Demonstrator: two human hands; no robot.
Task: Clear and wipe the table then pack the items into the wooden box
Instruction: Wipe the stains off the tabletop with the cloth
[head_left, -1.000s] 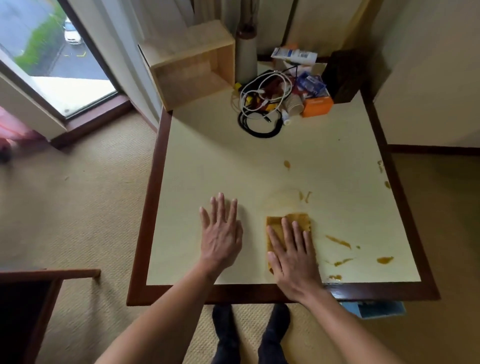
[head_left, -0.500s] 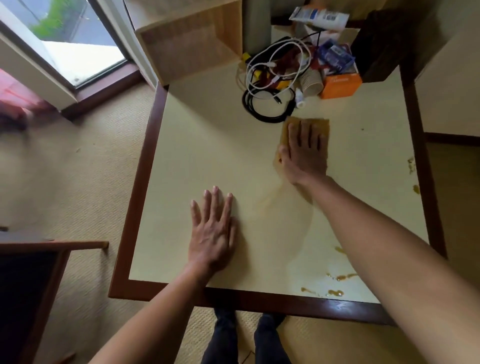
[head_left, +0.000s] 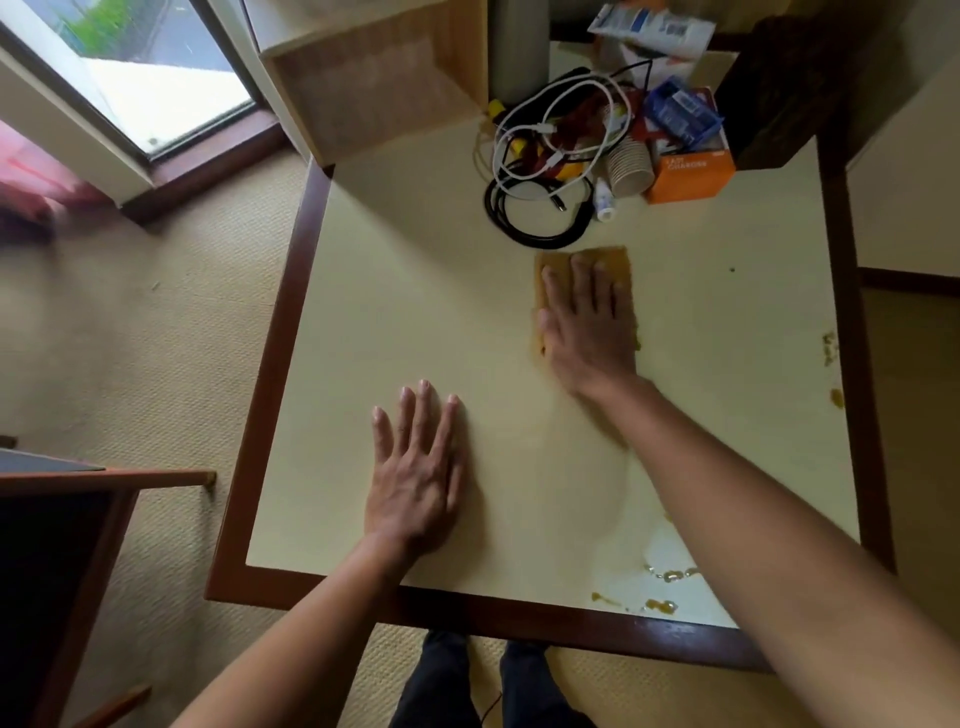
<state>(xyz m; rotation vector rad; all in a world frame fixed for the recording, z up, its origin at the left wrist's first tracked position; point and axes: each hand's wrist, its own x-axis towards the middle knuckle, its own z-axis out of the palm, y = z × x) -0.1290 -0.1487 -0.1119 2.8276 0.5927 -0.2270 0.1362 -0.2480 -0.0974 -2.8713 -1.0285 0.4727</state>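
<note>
My right hand (head_left: 587, 327) presses flat, fingers straight, on a brown-yellow cloth (head_left: 618, 260) in the far middle of the cream table (head_left: 405, 291). My left hand (head_left: 415, 467) lies flat and spread on the bare tabletop nearer me. Brown spill marks (head_left: 660, 605) sit by the near right edge, and more spill marks (head_left: 830, 353) dot the right side. The open wooden box (head_left: 374, 88) stands on its side at the far left corner. Beside it lies a pile: coiled cables (head_left: 540, 171), paper cups (head_left: 628, 166), an orange carton (head_left: 691, 171), a small white bottle (head_left: 604, 200).
A dark wooden rim (head_left: 270, 395) frames the table. A chair or side table (head_left: 78, 499) stands at my left on the carpet. A window (head_left: 119, 62) is at the far left, a dark cabinet (head_left: 769, 88) at the far right. My feet (head_left: 467, 680) are under the near edge.
My right hand slid the cloth from the near edge up to the cable pile, then back a little toward me. The left hand stayed flat in place.
</note>
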